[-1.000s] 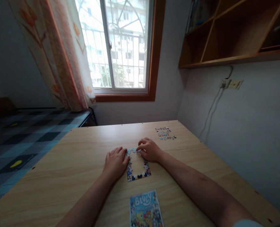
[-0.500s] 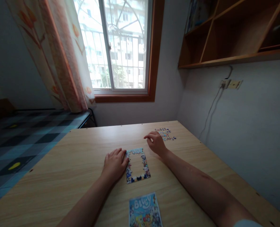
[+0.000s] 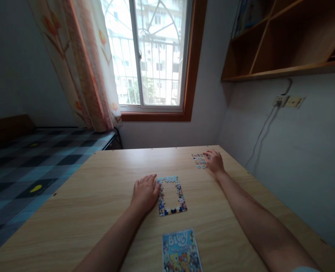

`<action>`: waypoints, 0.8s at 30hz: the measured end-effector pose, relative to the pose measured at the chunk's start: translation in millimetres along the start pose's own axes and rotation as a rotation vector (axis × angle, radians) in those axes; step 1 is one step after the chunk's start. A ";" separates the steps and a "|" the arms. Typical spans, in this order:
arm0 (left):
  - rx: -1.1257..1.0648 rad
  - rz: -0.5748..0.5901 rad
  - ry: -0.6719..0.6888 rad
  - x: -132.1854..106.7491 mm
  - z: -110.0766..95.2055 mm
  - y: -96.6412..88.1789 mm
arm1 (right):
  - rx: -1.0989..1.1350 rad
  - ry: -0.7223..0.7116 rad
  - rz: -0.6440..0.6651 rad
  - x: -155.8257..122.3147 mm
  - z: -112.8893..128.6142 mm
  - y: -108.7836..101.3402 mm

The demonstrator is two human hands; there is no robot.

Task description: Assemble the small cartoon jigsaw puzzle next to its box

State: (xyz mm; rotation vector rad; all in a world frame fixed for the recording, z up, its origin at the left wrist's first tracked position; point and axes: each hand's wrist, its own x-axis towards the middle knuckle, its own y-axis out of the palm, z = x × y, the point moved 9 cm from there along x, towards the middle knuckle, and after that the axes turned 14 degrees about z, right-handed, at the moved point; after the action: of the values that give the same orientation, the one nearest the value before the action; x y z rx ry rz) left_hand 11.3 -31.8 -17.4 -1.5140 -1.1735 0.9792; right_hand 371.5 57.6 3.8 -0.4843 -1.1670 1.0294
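My left hand (image 3: 146, 191) lies flat on the table, its fingers stretched out and the thumb side against the left edge of a jigsaw puzzle border (image 3: 161, 207). The border is joined into an upright rectangle, with bare wood showing inside it. My right hand (image 3: 215, 161) is at the far right, over the right side of several rows of loose puzzle pieces (image 3: 199, 161). Its fingers point left, look slightly apart and show no piece between them. Part of the rows is hidden under that hand. Nearer to me lies a blue picture card (image 3: 181, 251) with "BLUEY" printed on it.
The wooden table (image 3: 105, 200) reaches towards a wall with a window (image 3: 156, 68) and a flowered curtain (image 3: 85, 75). On the left stands a bed with a checked cover (image 3: 56, 162). A wooden shelf (image 3: 286, 45) hangs at right above a plugged socket (image 3: 283, 100).
My right hand has moved right and away from me, from beside the loose pieces to over them. My left hand stays by the puzzle border. The whole view has shifted slightly.
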 end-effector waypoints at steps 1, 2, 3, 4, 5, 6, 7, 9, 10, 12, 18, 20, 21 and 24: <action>-0.005 0.002 -0.002 -0.5 -0.4 -0.5 | -0.023 -0.001 0.003 -0.5 1.1 0.2; -0.009 0.003 -0.004 -1.1 -0.7 -1.0 | -0.045 -0.002 0.001 0.0 3.8 -1.5; -0.013 0.004 -0.008 -1.8 -0.8 -1.5 | -0.062 -0.001 0.001 1.9 7.6 -4.3; -0.016 0.004 -0.011 -2.5 -1.0 -1.9 | -0.069 0.005 0.011 5.4 11.4 -7.4; -0.019 0.003 -0.014 -3.2 -0.9 -2.1 | -0.064 0.019 0.034 10.4 14.6 -10.1; -0.024 0.002 -0.015 -3.9 -0.9 -2.1 | -0.048 0.041 0.069 16.7 16.9 -11.9; -0.030 0.000 -0.014 -4.4 -0.7 -1.9 | -0.027 0.070 0.115 24.0 17.8 -12.3; -0.040 -0.007 -0.010 -5.0 -0.3 -1.3 | 0.004 0.142 0.253 39.1 16.1 -5.9; -0.043 -0.012 -0.009 -5.2 0.1 -1.0 | 0.006 0.174 0.326 45.7 14.0 -0.4; -0.049 -0.022 -0.008 -5.3 1.0 -0.6 | -0.004 0.224 0.452 55.2 8.2 12.9; -0.049 -0.025 -0.005 -5.6 1.1 -0.5 | -0.032 0.302 0.529 54.2 -10.3 42.8; -0.044 -0.028 -0.006 -5.6 1.2 -0.6 | -0.053 0.318 0.519 51.5 -12.8 47.3; -0.041 -0.030 -0.006 -5.6 1.2 -0.7 | -0.063 0.322 0.518 50.8 -13.1 49.0; -0.030 -0.022 -0.006 -5.1 1.1 -0.3 | -0.082 0.327 0.536 50.5 -12.5 54.4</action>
State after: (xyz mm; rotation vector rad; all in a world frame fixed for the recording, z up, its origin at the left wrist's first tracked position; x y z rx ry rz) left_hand 9.2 -36.4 -17.2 -1.5191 -1.2117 0.9562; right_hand 362.7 129.5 -16.9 -1.0281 -0.8008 1.2990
